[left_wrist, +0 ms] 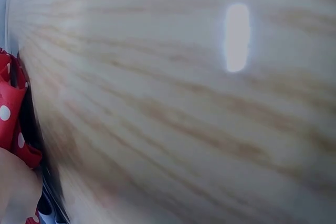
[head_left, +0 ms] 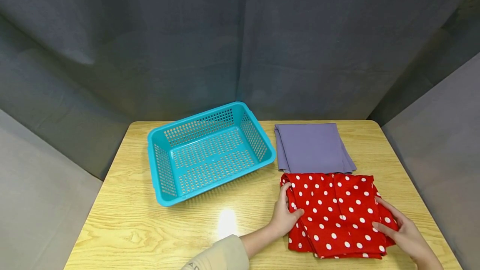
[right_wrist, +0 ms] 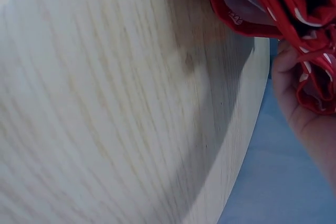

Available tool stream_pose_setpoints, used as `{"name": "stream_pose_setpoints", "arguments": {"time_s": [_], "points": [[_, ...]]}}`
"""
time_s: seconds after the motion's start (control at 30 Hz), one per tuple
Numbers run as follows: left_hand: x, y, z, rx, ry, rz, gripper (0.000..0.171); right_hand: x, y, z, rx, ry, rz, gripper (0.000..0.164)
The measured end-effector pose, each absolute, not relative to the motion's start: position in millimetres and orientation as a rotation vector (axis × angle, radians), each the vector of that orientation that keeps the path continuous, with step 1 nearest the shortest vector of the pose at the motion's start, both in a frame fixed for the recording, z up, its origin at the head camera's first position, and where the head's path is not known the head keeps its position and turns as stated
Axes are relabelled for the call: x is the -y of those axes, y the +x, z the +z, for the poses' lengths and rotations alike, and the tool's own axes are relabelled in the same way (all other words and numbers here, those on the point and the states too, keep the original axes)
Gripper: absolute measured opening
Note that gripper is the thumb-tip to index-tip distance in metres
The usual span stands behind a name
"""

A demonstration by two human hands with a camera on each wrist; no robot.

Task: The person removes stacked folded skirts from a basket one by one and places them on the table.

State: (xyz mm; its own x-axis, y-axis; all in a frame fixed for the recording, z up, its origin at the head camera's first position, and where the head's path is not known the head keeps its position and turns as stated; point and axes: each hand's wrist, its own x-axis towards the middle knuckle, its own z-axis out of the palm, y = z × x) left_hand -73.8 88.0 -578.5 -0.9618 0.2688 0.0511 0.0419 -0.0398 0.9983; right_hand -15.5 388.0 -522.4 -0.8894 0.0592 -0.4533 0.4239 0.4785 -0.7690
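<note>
A folded red cloth with white polka dots (head_left: pixel 337 216) is at the front right of the wooden table. My left hand (head_left: pixel 285 216) grips its left edge, the thumb lying on top. On the opposite side, my right hand (head_left: pixel 406 234) holds the right edge between thumb and fingers. Several layers of the red cloth (right_wrist: pixel 283 3) show in the right wrist view, where my right hand (right_wrist: pixel 302 103) pinches them and part of the fold hangs above the tabletop. Only a strip of the cloth (left_wrist: pixel 8 108) and part of my left hand (left_wrist: pixel 18 187) appear in the left wrist view.
Just behind the red cloth lies a folded purple cloth (head_left: pixel 313 147), flat on the table (head_left: pixel 123 228). To its left stands a turquoise perforated basket (head_left: pixel 213 188), set at an angle, nothing inside it. Grey curtains (head_left: pixel 187 45) enclose the back and sides.
</note>
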Motion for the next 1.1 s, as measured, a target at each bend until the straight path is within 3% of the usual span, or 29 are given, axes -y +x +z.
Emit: {"name": "stream_pose_setpoints", "arguments": {"time_s": [1.1], "points": [[-97.2, -71.4, -573.5, -2.356, 0.024, 1.851, 0.078, -389.4, -20.7, -537.7, -2.397, 0.473, -1.345, 0.087]]}}
